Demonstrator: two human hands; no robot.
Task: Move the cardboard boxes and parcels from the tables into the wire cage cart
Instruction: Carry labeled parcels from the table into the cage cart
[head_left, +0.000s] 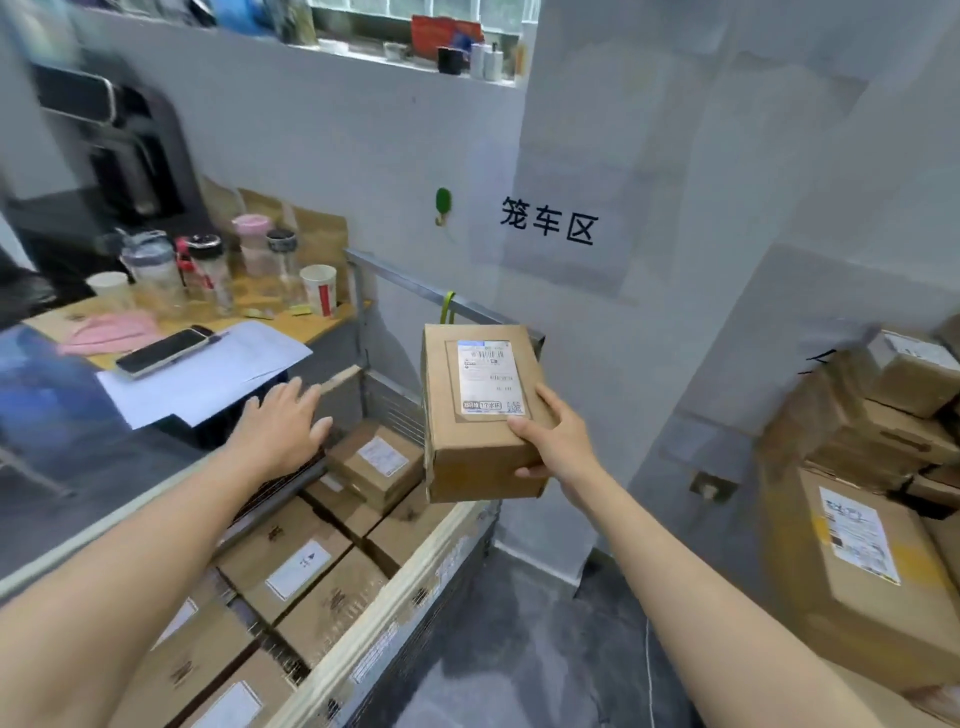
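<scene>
Left hand (283, 423): hovering wide open, holding nothing, at the left edge of the wire cage cart (415, 577)
Right hand (558, 441): gripping the labelled box (480, 410) by its near right corner
Labelled box: hanging above the cart's far end
Packed boxes (306, 566): lying inside the cart

Wire cage cart (410, 577): packed boxes (298, 569) lie side by side inside it; small box (376, 460) sits atop them at the far end; held box (483, 415) above cart's far right side, right hand (558, 447) at its near corner; left hand (283, 426) over cart's left rim; table (322, 325) left of cart, phone (161, 351) on it; box stack (862, 587) right of cart, well apart
</scene>
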